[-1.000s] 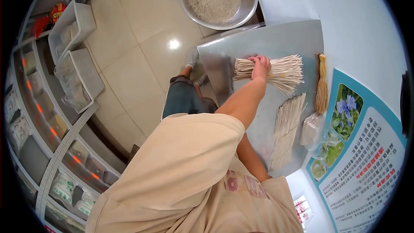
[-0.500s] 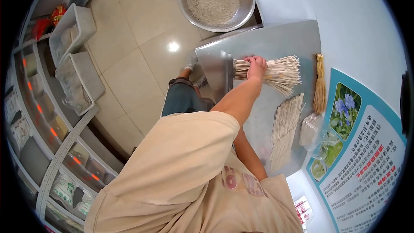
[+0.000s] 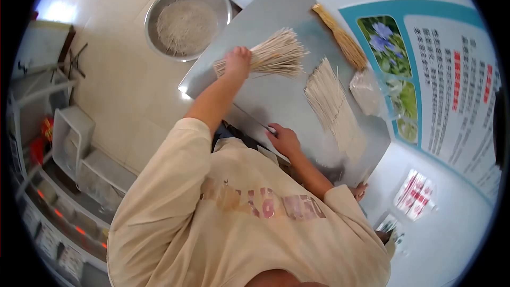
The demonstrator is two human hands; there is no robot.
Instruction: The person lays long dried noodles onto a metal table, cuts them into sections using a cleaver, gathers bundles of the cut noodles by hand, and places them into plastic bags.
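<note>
My left hand (image 3: pixel 237 62) is wrapped round the narrow end of a bundle of dry noodles (image 3: pixel 279 53). The bundle lies on the metal table (image 3: pixel 271 98), its far ends fanned out. Close to the table's near edge, my right hand (image 3: pixel 285 141) grips the handle of a knife (image 3: pixel 271 129). Its thin blade points left, towards the table corner below my left hand. A flat layer of more dry noodles (image 3: pixel 329 106) lies on the table, to the right of the bundle.
A metal basin (image 3: pixel 229 26) with loose noodle pieces stands past the table's left corner. By the far edge lie a straw brush (image 3: pixel 342 40) and a plastic-wrapped packet (image 3: pixel 366 91), near a poster (image 3: pixel 435 101). White bins (image 3: pixel 71 141) and shelves stand at lower left.
My view has turned and my body now faces the table more squarely. My right hand, hidden before, has come into view with the knife. My left hand still holds the noodle bundle.
</note>
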